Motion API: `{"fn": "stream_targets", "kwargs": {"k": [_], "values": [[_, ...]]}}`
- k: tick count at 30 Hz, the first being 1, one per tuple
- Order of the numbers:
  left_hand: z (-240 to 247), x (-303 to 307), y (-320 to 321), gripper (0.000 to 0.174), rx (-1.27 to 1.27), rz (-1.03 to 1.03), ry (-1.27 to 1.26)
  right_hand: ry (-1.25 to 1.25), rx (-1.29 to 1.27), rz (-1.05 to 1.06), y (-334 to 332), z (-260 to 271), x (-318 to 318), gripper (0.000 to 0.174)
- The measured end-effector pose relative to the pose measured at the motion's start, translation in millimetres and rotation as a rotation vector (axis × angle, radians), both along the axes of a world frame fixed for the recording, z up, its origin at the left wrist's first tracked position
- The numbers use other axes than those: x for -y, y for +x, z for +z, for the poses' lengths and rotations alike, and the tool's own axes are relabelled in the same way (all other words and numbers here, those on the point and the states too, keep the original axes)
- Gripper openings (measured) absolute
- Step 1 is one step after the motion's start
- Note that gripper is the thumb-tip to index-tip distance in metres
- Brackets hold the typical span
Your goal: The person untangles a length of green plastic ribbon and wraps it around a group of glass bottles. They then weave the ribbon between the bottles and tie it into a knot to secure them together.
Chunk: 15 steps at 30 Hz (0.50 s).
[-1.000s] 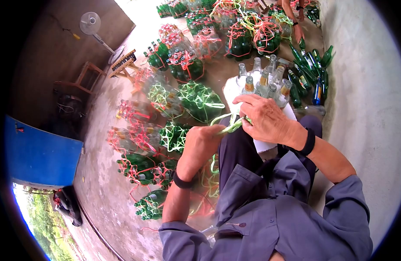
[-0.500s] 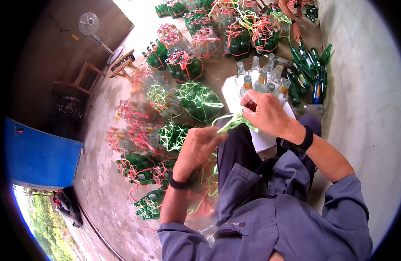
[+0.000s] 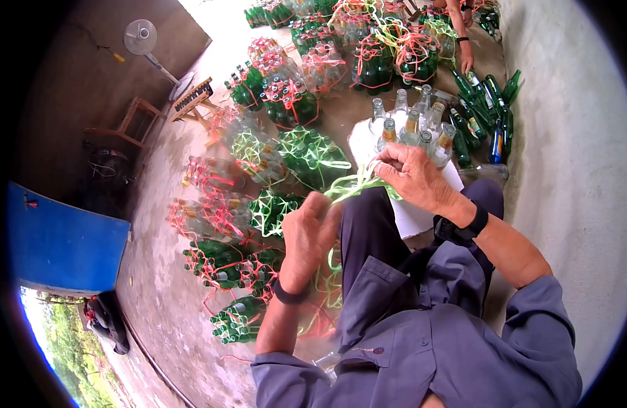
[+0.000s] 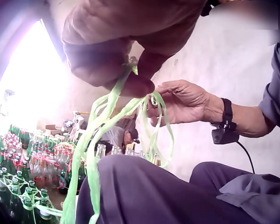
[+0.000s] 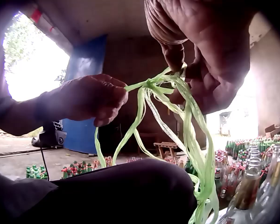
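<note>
Head: cord [image 3: 358,183] is held over the lap, between left hand [image 3: 312,230] and right hand [image 3: 417,178]. Many bundles [image 3: 290,102] are already tied; clear bottles [image 3: 411,130] on the board [image 3: 360,144] are not yet bound, and green bottles [image 3: 496,109] by the wall are left loose.

Left wrist: cord is pinched by left hand, loops are caught in right fingertips.

Right wrist: knot [image 5: 150,84] is formed, strands hang loose; cord judged part-worked. Both hands are closed on cord.

Floor [image 3: 154,292]: corded bottle bundles [image 3: 291,107], loose green bottles [image 3: 507,127].
</note>
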<state>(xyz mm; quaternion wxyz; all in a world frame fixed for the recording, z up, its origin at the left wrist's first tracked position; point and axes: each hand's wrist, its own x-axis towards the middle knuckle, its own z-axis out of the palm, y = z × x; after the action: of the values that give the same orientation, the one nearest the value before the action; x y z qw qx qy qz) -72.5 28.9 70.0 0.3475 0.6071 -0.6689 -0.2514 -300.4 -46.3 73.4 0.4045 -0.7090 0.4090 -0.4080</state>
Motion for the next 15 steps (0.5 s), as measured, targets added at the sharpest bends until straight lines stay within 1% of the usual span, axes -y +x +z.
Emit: {"fn": "stream_targets", "kwargs": {"k": [1, 2, 3, 4, 5, 6, 7, 9, 10, 12, 13, 14, 15], "values": [[-3.8, -0.6, 0.6, 0.021, 0.022, 0.002, 0.026, 0.001, 0.000, 0.001, 1.2, 0.7, -2.0, 0.024], [-6.1, -4.6, -0.1, 0.026, -0.154, -0.018, 0.135, 0.011, -0.010, -0.021, 2.6, 2.9, -4.5, 0.023], [-7.1, -6.0, -1.3, 0.026, -0.155, -0.017, 0.135, 0.021, -0.019, -0.042, 4.4, 4.4, -6.4, 0.023], [-8.3, -7.1, -2.0, 0.028, -0.307, -0.079, 0.255, 0.021, -0.020, -0.041, 6.4, 3.2, -7.5, 0.023], [-9.2, -7.9, -2.9, 0.029, -0.459, -0.141, 0.375, 0.081, 0.003, -0.031, 8.7, 0.7, -8.5, 0.021], [-9.2, -7.4, -4.5, 0.032, -0.471, -0.225, 0.379, 0.141, 0.025, -0.022, 11.0, -1.4, -9.5, 0.018], [-11.0, -8.6, -9.3, 0.032, -0.472, -0.225, 0.379, 0.142, 0.025, -0.022, 14.2, -2.9, -11.2, 0.018], [-15.6, -12.1, -21.8, 0.041, -0.804, -0.305, 0.417, 0.226, 0.099, -0.017, 20.3, -5.8, -15.0, 0.020], [-16.2, -12.3, -24.4, 0.041, -0.804, -0.304, 0.418, 0.227, 0.099, -0.016, 21.0, -7.6, -16.3, 0.020], [-15.7, -12.1, -28.5, 0.041, -0.878, -0.270, 0.427, 0.076, -0.046, 0.032, 21.5, -10.8, -18.2, 0.012], [-15.8, -12.3, -30.2, 0.041, -0.915, -0.252, 0.431, 0.077, -0.046, 0.034, 21.1, -12.6, -18.2, 0.012], [-17.3, -12.7, -31.5, 0.041, -0.916, -0.251, 0.430, 0.030, -0.027, 0.049, 20.5, -14.4, -17.8, 0.011], [-20.1, -13.2, -32.3, 0.040, -0.890, -0.204, 0.426, -0.017, -0.007, 0.064, 20.2, -15.4, -17.7, 0.011]]}}
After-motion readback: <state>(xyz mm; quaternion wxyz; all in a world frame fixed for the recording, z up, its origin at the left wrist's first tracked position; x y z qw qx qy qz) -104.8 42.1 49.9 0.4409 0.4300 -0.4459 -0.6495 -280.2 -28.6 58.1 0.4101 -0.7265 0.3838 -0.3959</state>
